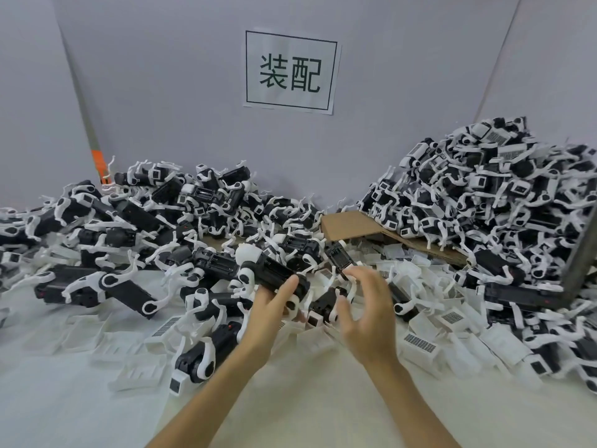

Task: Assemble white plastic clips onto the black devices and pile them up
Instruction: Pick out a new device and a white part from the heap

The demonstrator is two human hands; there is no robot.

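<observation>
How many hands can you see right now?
2. The left hand grips a black device at centre; the right hand is open just to its right, holding nothing. No others visible.

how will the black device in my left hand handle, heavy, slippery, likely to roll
The black plastic device gripped by the left hand looks rigid and probably fairly dense, not floppy. Its matte casing should not slip much. Set down, its rounded body might roll, though the thin white plastic clip on it would likely stop that, and could snap.
</observation>
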